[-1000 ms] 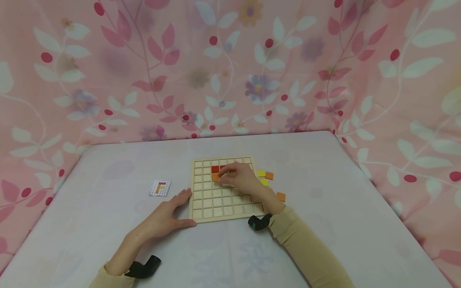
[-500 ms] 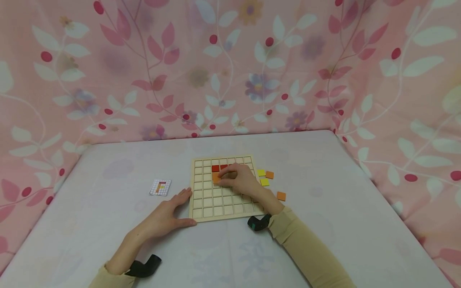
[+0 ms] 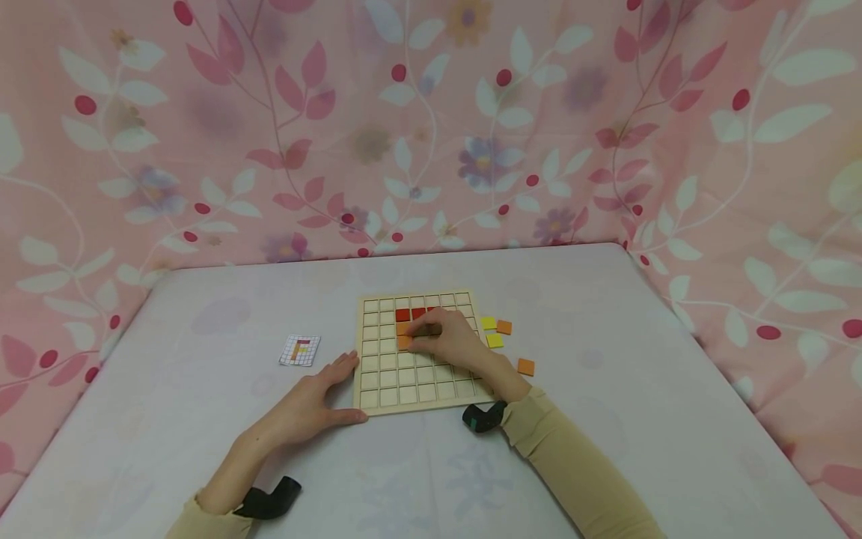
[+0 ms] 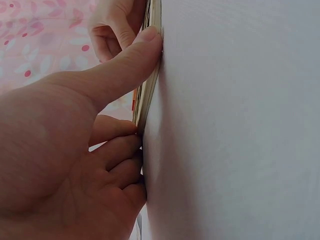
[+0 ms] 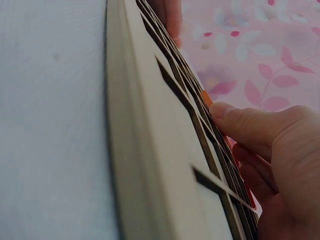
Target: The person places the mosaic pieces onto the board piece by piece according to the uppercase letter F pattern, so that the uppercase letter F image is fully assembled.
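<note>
Orange tile: it [image 3: 404, 342] now sits in a board cell directly below another orange tile [image 3: 402, 328]; half a second ago it lay a little higher and askew, and a second ago the fingers covered most of that spot.
Right hand: it [image 3: 450, 337] lies over the board, fingers bent, fingertips [image 3: 413, 343] on the right edge of the lower orange tile; the right wrist view shows a fingertip [image 5: 224, 113] pressing down by an orange sliver, so it touches rather than lifts. It has slid slightly toward the near side since the earlier views.
Left hand: it [image 3: 311, 404] lies flat and spread against the board's near-left corner, holding nothing, unmoved; the left wrist view shows thumb and fingers [image 4: 131, 150] butted to the wooden edge.
Board: wooden grid [image 3: 377, 374], red tiles [image 3: 411, 314] in the second row, orange column starting beneath them.
Meaning: judged from this, one more piece has gone in and the coloured shape grows downward.
Loose tiles: yellow [image 3: 488, 323] and orange [image 3: 526, 367] ones lie right of the board.
Card: it [image 3: 300, 350] lies left of the board.
</note>
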Action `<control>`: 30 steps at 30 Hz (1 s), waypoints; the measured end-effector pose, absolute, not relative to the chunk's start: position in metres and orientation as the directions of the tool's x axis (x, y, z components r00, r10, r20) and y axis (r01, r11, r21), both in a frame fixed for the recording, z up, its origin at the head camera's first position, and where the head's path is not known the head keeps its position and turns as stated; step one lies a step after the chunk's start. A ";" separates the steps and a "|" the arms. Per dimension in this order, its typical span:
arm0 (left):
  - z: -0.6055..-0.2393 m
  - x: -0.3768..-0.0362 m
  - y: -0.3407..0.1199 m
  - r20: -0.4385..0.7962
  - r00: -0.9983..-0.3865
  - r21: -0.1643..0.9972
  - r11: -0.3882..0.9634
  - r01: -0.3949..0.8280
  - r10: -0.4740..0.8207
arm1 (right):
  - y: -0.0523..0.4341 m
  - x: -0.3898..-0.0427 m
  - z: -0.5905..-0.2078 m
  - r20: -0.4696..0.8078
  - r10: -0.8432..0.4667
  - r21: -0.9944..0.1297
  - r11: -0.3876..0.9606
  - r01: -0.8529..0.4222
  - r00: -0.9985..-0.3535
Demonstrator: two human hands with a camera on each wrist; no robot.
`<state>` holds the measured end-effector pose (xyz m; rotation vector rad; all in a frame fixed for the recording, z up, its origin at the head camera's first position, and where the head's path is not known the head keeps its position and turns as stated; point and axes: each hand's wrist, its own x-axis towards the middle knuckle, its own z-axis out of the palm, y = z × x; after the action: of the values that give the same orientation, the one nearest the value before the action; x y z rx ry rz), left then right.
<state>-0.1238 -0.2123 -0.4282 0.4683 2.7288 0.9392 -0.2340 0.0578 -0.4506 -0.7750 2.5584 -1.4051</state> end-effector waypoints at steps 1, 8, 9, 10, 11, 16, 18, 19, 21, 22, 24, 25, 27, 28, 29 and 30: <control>-0.428 -0.124 -0.212 -0.101 -0.926 0.628 0.745 0.225 0.365 | 0.058 -0.234 -0.451 0.138 -0.490 -0.814 0.439 -0.380 -0.861; -0.428 -0.124 -0.212 -0.109 -0.926 0.630 0.745 0.218 0.362 | 0.058 -0.234 -0.451 0.159 -0.499 -0.810 0.427 -0.402 -0.852; -0.428 -0.124 -0.212 -0.110 -0.926 0.630 0.746 0.215 0.360 | 0.058 -0.234 -0.452 0.161 -0.501 -0.810 0.425 -0.404 -0.850; -0.428 -0.124 -0.212 -0.112 -0.927 0.630 0.747 0.212 0.359 | 0.058 -0.234 -0.452 0.164 -0.501 -0.811 0.421 -0.405 -0.850; -0.429 -0.124 -0.212 -0.114 -0.927 0.630 0.747 0.211 0.357 | 0.058 -0.234 -0.452 0.167 -0.501 -0.812 0.419 -0.407 -0.849; -0.429 -0.125 -0.211 -0.118 -0.928 0.629 0.750 0.206 0.354 | 0.058 -0.234 -0.453 0.171 -0.502 -0.814 0.413 -0.408 -0.848; -0.429 -0.125 -0.211 -0.118 -0.928 0.629 0.750 0.206 0.353 | 0.058 -0.234 -0.453 0.169 -0.503 -0.814 0.413 -0.408 -0.848; -0.429 -0.125 -0.211 -0.118 -0.928 0.628 0.750 0.206 0.353 | 0.058 -0.234 -0.453 0.169 -0.504 -0.815 0.412 -0.408 -0.847; -0.428 -0.124 -0.210 -0.117 -0.928 0.627 0.751 0.208 0.354 | 0.058 -0.234 -0.453 0.166 -0.504 -0.814 0.414 -0.406 -0.847; -0.428 -0.124 -0.210 -0.116 -0.928 0.628 0.750 0.208 0.354 | 0.058 -0.234 -0.452 0.166 -0.504 -0.814 0.415 -0.406 -0.848; -0.428 -0.124 -0.210 -0.118 -0.928 0.629 0.749 0.206 0.354 | 0.058 -0.234 -0.452 0.166 -0.503 -0.813 0.417 -0.407 -0.848; -0.428 -0.124 -0.210 -0.119 -0.928 0.630 0.749 0.205 0.354 | 0.058 -0.234 -0.452 0.166 -0.503 -0.812 0.417 -0.407 -0.848; -0.427 -0.123 -0.210 -0.116 -0.927 0.630 0.748 0.208 0.356 | 0.058 -0.234 -0.452 0.167 -0.503 -0.813 0.416 -0.407 -0.848; -0.427 -0.123 -0.210 -0.117 -0.927 0.630 0.748 0.208 0.356 | 0.059 -0.234 -0.452 0.168 -0.503 -0.814 0.415 -0.407 -0.848; -0.427 -0.123 -0.210 -0.118 -0.927 0.630 0.748 0.207 0.356 | 0.059 -0.234 -0.452 0.168 -0.502 -0.814 0.414 -0.407 -0.848; -0.427 -0.123 -0.210 -0.117 -0.926 0.629 0.748 0.210 0.358 | 0.059 -0.233 -0.451 0.168 -0.501 -0.815 0.414 -0.405 -0.849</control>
<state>-0.1233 -0.2101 -0.4272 0.4484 2.7177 0.9375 -0.2334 0.0585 -0.4515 -0.8216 2.5550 -1.4273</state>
